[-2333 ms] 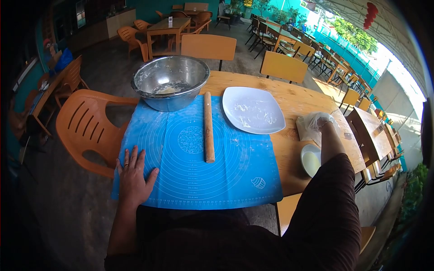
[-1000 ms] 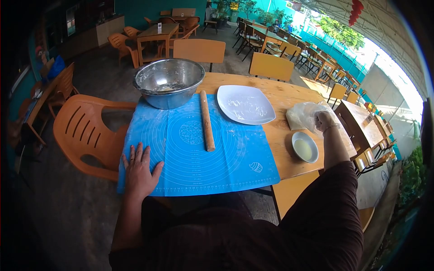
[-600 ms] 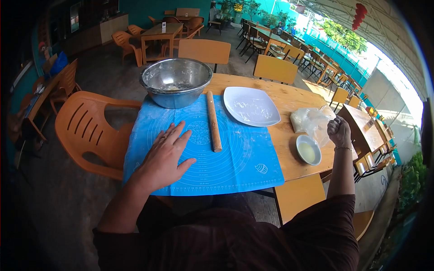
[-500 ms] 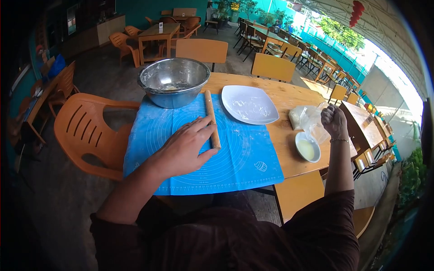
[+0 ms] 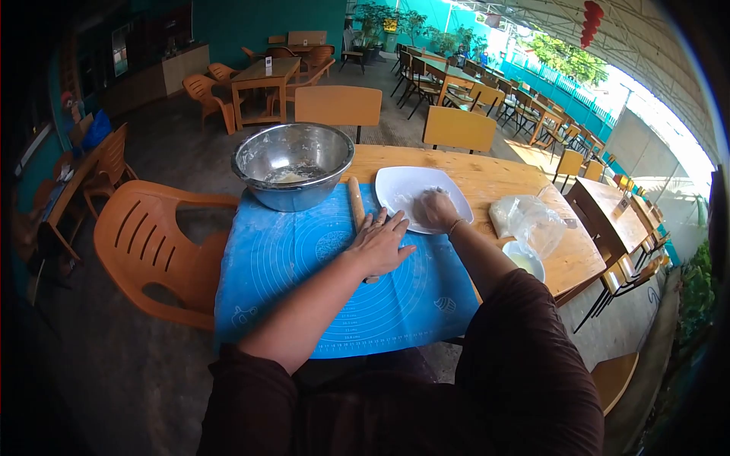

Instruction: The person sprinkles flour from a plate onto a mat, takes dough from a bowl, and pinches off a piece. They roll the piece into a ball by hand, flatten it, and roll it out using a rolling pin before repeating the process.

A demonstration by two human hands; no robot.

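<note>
My left hand (image 5: pixel 380 245) lies with fingers spread across the wooden rolling pin (image 5: pixel 355 199), fingertips close to the plate's near edge. The pin rests on a blue printed baking mat (image 5: pixel 304 266). Over the white squarish plate (image 5: pixel 395 178), dusted with white powder, my right hand (image 5: pixel 436 210) is closed, knuckles up. What its fingers hold, if anything, is hidden. A steel mixing bowl (image 5: pixel 293 199) with pale residue inside stands on the mat's far left corner.
Right of the plate sit a clear plastic bag (image 5: pixel 532 220) with white contents and a small white bowl (image 5: pixel 534 267) of pale yellowish liquid, partly behind my right arm. An orange chair (image 5: pixel 144 235) stands left of the wooden table (image 5: pixel 494 171); yellow-backed chairs (image 5: pixel 460 129) stand beyond.
My right hand has moved left from beside the plastic bag to the plate. My left hand has slid rightward across the rolling pin, its fingers now more spread. The view has tilted up slightly.
</note>
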